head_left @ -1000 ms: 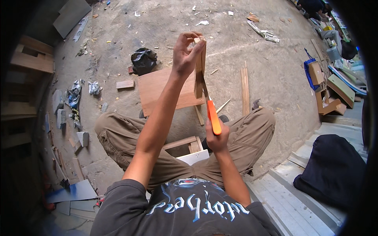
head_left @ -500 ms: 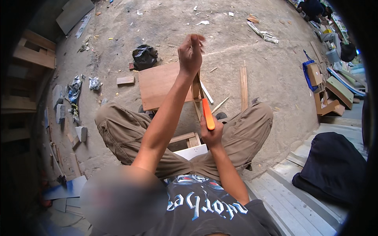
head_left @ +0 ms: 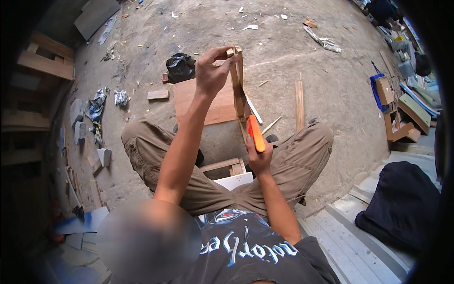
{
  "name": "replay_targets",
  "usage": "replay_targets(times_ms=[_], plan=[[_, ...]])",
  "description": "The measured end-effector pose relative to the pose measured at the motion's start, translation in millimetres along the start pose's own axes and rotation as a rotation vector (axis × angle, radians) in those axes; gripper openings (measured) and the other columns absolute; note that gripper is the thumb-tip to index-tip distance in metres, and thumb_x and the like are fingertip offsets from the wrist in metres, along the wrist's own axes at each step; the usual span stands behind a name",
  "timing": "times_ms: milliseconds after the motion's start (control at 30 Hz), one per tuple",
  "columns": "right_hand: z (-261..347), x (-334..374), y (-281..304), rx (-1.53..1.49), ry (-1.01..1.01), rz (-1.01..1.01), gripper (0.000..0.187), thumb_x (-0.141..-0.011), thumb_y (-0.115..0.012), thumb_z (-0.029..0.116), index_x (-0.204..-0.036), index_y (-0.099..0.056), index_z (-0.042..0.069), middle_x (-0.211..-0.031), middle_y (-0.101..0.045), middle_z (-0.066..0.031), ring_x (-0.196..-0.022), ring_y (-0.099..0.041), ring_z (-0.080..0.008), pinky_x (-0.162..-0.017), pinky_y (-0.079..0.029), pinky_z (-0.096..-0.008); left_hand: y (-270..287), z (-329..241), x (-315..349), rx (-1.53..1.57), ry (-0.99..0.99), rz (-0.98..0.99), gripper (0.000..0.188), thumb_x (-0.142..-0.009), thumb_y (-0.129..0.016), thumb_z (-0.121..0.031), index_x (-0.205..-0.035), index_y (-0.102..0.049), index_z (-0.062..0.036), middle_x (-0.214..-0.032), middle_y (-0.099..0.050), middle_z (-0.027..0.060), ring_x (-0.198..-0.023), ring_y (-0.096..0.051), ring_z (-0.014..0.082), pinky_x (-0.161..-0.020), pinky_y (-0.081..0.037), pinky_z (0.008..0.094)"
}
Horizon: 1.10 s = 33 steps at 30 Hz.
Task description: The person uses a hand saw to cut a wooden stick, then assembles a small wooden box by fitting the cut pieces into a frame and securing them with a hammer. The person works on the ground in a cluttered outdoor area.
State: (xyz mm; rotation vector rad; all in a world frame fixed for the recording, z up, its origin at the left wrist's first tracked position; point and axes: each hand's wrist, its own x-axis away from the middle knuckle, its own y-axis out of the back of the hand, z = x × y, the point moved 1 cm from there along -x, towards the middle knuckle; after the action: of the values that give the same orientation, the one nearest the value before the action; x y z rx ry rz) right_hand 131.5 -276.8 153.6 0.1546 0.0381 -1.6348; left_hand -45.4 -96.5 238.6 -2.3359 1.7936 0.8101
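In front of me, my left hand [head_left: 213, 71] is closed on the upper end of a wooden strip [head_left: 235, 71], thumb and fingers pinching around it. Beside it stands a reddish-brown plywood panel [head_left: 201, 102], partly covered by my left forearm. Nearer to me, between my knees, my right hand [head_left: 260, 156] grips a handsaw by its orange handle [head_left: 255, 132]. The saw's thin dark blade appears nearly edge-on next to the strip, and I cannot tell whether it touches the wood. A small wooden frame [head_left: 221, 166] with a white board [head_left: 235, 181] lies close to my lap.
Long wooden strips [head_left: 299, 105] and a pointed stick [head_left: 271, 124] lie on the floor to the right. A black plastic bag [head_left: 181, 67] and a wood block [head_left: 158, 95] sit beyond the panel. Cardboard boxes [head_left: 397, 125] and a black cloth bundle [head_left: 399, 199] are at right.
My left hand has come down and left onto the strip's end, where it was blurred in the air before. The saw handle has tilted and shifted slightly right with my right hand.
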Motion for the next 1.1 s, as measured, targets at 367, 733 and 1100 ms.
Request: replay_targets(times_ms=[367,733,1100], plan=[[4,2,8,0.082,0.127,0.057,0.017,-0.089,-0.065,0.011,-0.079,-0.058,0.000,-0.057,-0.053,-0.0095,-0.048,-0.052,-0.0164,-0.047,-0.041,-0.0315,-12,5,14,0.021,-0.073,-0.048,0.020,-0.090,-0.067,-0.007,-0.108,-0.061,-0.0038,-0.103,-0.064,0.0095,-0.090,-0.065,0.0188,-0.071,-0.055,0.0285],[53,65,40,0.211,-0.005,0.173,0.013,-0.086,-0.066,0.008,-0.078,-0.059,0.001,-0.060,-0.057,-0.0126,-0.052,-0.062,-0.0265,-0.050,-0.046,-0.0346,-8,44,40,0.163,0.099,-0.183,0.017,-0.097,-0.056,-0.012,-0.111,-0.052,-0.0038,-0.081,-0.054,-0.0005,-0.069,-0.049,0.0049,-0.059,-0.041,0.0206],[55,79,95,-0.086,0.005,0.213,0.013,-0.081,-0.070,0.007,-0.074,-0.061,0.001,-0.059,-0.052,-0.0060,-0.047,-0.052,-0.0201,-0.048,-0.040,-0.0324,118,101,-10,0.422,0.253,-0.589,0.019,-0.098,-0.056,-0.025,-0.095,-0.053,-0.0067,-0.074,-0.054,-0.0003,-0.061,-0.048,0.0066,-0.052,-0.041,0.0239]])
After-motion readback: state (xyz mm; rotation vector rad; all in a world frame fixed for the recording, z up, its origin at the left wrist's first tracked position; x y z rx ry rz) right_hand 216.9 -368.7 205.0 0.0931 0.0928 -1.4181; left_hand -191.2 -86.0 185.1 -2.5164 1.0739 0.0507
